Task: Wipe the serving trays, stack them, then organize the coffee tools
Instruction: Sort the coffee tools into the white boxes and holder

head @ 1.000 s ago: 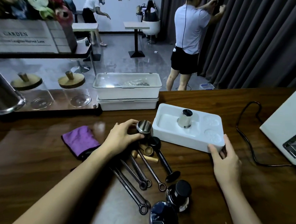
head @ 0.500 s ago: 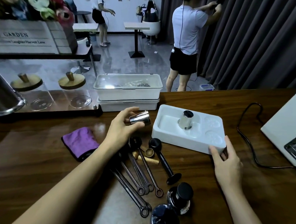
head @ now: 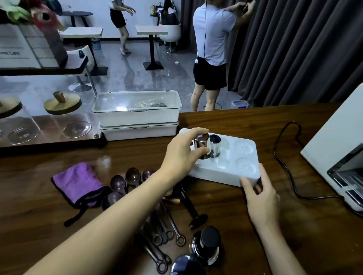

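Observation:
My left hand [head: 183, 153] grips a small shiny metal cup [head: 201, 143] and holds it over the left recess of the white organizer tray [head: 246, 159], right beside a second metal cup [head: 215, 147] standing in the tray. My right hand [head: 257, 196] holds the tray's near right corner. Several dark long-handled coffee scoops [head: 132, 178] lie on the wooden counter under my left forearm, with a black tamper [head: 193, 209] beside them. A purple cloth [head: 77, 182] lies to the left.
Two stacked white lidded trays [head: 135, 116] sit behind the organizer tray. A black-capped jar [head: 206, 243] and a round metal lid [head: 187, 270] stand at the near edge. A white machine [head: 344, 150] with a black cable [head: 284, 163] is at right. Glass jars [head: 68, 116] stand at left. Two people stand beyond the counter.
My left hand lifted the metal cup off the counter and carried it right, over the white tray. My right hand stayed on the tray's corner.

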`<action>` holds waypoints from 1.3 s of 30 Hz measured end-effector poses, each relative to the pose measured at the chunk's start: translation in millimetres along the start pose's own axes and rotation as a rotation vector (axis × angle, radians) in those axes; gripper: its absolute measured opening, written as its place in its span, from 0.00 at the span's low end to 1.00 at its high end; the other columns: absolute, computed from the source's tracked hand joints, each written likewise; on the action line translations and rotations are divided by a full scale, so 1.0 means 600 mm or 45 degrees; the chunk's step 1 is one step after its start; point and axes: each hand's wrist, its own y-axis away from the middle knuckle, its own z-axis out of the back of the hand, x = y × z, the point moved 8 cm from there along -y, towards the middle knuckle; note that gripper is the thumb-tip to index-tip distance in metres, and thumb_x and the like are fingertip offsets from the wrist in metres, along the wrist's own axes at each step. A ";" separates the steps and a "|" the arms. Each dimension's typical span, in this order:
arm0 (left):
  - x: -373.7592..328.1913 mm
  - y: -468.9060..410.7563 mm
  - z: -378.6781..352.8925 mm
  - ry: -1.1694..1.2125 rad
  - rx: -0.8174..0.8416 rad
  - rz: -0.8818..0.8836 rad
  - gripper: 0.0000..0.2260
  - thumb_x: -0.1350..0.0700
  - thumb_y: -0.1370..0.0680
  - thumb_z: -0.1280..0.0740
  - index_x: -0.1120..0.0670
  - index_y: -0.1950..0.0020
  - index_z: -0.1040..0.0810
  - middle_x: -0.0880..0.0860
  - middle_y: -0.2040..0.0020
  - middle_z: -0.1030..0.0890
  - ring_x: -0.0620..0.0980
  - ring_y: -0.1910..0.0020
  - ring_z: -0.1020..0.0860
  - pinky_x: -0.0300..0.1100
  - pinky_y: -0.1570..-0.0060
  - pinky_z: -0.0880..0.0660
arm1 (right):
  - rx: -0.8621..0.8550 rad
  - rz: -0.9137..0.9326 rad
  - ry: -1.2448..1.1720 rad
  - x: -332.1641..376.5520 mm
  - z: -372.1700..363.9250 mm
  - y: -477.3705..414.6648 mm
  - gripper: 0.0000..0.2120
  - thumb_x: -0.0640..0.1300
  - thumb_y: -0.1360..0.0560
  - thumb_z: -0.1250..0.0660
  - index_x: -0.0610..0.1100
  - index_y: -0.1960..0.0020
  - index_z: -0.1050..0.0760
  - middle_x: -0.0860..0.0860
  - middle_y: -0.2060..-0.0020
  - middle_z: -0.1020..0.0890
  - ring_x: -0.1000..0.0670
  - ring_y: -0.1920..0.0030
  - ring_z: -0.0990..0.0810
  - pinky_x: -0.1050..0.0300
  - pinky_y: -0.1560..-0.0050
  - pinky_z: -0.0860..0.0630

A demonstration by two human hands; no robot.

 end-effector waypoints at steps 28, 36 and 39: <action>0.033 -0.020 -0.088 -0.177 0.434 -0.016 0.17 0.53 0.24 0.27 0.44 0.36 0.19 0.43 0.39 0.24 0.46 0.41 0.23 0.46 0.39 0.25 | -0.023 0.006 0.014 -0.011 -0.004 -0.007 0.34 0.58 0.23 0.32 0.57 0.21 0.40 0.50 0.28 0.26 0.46 0.31 0.25 0.39 0.35 0.24; 0.033 0.002 -0.039 -0.129 0.402 0.002 0.14 0.49 0.22 0.28 0.41 0.37 0.20 0.39 0.38 0.21 0.40 0.40 0.22 0.45 0.38 0.24 | -0.017 0.014 0.013 -0.011 -0.002 -0.008 0.34 0.58 0.23 0.32 0.57 0.21 0.40 0.49 0.28 0.26 0.45 0.31 0.25 0.39 0.35 0.24; 0.048 0.021 0.019 -0.169 0.244 -0.019 0.12 0.49 0.21 0.29 0.41 0.38 0.19 0.40 0.40 0.19 0.39 0.42 0.21 0.47 0.40 0.23 | -0.020 0.016 0.004 -0.010 -0.001 -0.009 0.34 0.58 0.23 0.32 0.56 0.21 0.40 0.47 0.28 0.27 0.45 0.31 0.25 0.39 0.35 0.24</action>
